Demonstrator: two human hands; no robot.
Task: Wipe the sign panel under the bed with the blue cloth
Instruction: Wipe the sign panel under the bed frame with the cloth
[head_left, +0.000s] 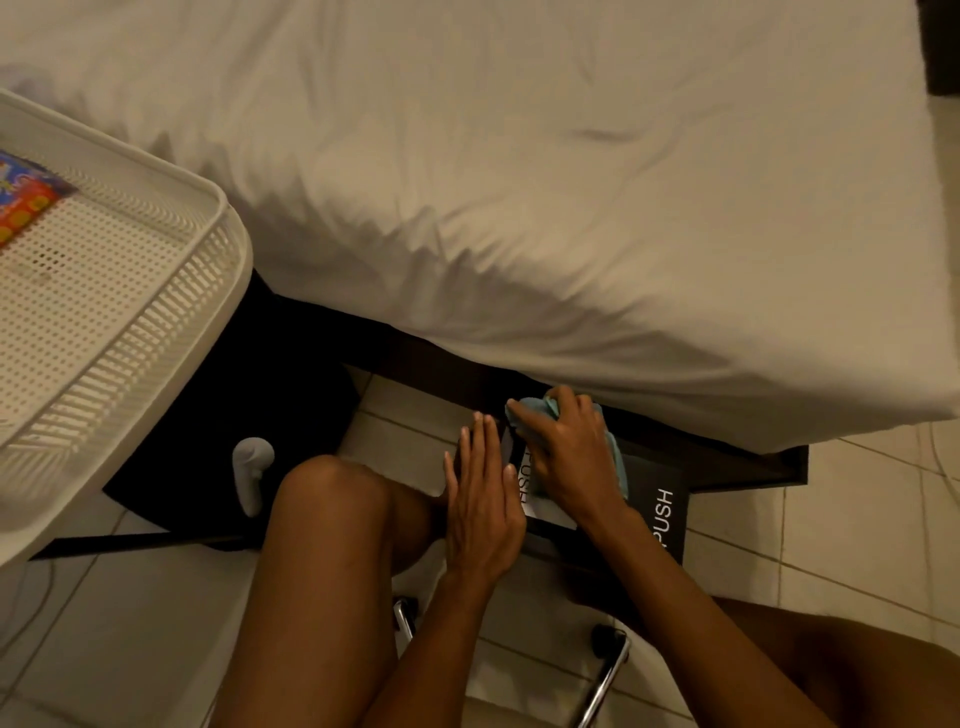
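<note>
Sign panel: dark, lettered PUSH, flat on the tiled floor at about 5 o'clock from frame centre, far end tucked beneath the bed, near end jutting toward the knees. A second, lighter-faced PUSH panel just beside it at 9 o'clock, partly covered by both hands.

Blue cloth: bunched under the right hand, edges showing at 12 and 3 o'clock of the knuckles. Right grip curled over the cloth, fingers bent and pressing it down onto the panels. Left hand laid flat, fingers straight and close together, holding nothing, seemingly bracing the lighter panel at its 9 o'clock edge.

Step in hand, by the look of it: wiping under way, cloth bearing on the far end of the panels near the bed's shadow. How much surface already cleaned: cannot tell.

Next move likely calls for: drawing the cloth toward 6 o'clock along the dark face, across the lettering, with even pressure; keeping the left palm planted so the panels do not slide on the tile; perhaps pulling the panel farther out, since the far end lies hidden below the mattress overhang.

Elsewhere: white basket at 9 o'clock, well apart.
</note>
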